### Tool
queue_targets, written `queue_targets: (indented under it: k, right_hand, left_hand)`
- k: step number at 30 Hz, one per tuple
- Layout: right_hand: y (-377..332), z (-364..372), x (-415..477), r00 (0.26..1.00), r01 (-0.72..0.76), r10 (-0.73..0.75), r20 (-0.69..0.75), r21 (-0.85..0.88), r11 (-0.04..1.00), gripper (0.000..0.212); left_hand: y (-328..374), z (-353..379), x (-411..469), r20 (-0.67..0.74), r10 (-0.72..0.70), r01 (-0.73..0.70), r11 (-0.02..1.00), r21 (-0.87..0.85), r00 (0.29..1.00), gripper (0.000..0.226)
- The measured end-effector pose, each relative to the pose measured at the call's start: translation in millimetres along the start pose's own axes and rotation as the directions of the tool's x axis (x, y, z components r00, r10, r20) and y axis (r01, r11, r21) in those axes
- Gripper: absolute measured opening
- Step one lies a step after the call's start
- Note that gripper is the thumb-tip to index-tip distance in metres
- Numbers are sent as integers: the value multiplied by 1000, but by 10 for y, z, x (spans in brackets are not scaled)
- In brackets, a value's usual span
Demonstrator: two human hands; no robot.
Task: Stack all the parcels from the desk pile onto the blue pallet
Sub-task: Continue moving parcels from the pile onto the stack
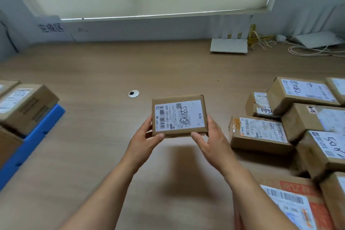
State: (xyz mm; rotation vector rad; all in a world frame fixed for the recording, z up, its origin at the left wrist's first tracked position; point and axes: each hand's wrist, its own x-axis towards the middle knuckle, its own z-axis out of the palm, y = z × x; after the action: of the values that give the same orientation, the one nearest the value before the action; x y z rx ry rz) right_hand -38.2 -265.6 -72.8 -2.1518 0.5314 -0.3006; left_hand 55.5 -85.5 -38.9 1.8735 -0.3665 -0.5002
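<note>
A small flat cardboard parcel (179, 115) with a white shipping label is held above the middle of the desk. My left hand (144, 137) grips its left near corner, thumb on top. My right hand (209, 137) grips its right near corner the same way. A pile of several labelled parcels (291, 115) lies on the desk at the right. The blue pallet (35, 132) sits at the left edge and carries a few cardboard parcels (26, 106).
The wooden desk (112, 73) has a round cable grommet (133, 93) just beyond the held parcel. A white router (229, 45), yellow and white cables (261, 41) and a white device stand at the back right by the wall. A paper sign hangs at back left.
</note>
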Motion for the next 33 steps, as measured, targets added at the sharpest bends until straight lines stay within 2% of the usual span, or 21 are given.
queue_targets:
  k: [6, 13, 18, 22, 33]
  right_hand:
    - [-163, 244, -153, 997, 65, -67, 27, 62, 996, 70]
    - [-565, 545, -298, 985, 168, -167, -32, 21, 986, 69]
    - [-982, 918, -491, 974, 224, -223, -29, 31, 974, 69]
    - [-1382, 1280, -675, 964, 267, -267, 8, 27, 963, 77]
    - [-2265, 2303, -1102, 908, 413, -414, 67, 28, 910, 63]
  left_hand:
    - [-80, -282, -337, -104, 28, -23, 999, 49, 994, 63]
    - [-232, -744, -623, -207, 55, -50, 998, 31, 977, 63]
    - [-374, -1274, -909, -264, 69, -63, 997, 32, 962, 63]
    - [-498, -1751, -1219, -321, 60, -48, 998, 47, 945, 65]
    - [-903, -2949, -1982, -432, 56, -30, 997, 67, 900, 70]
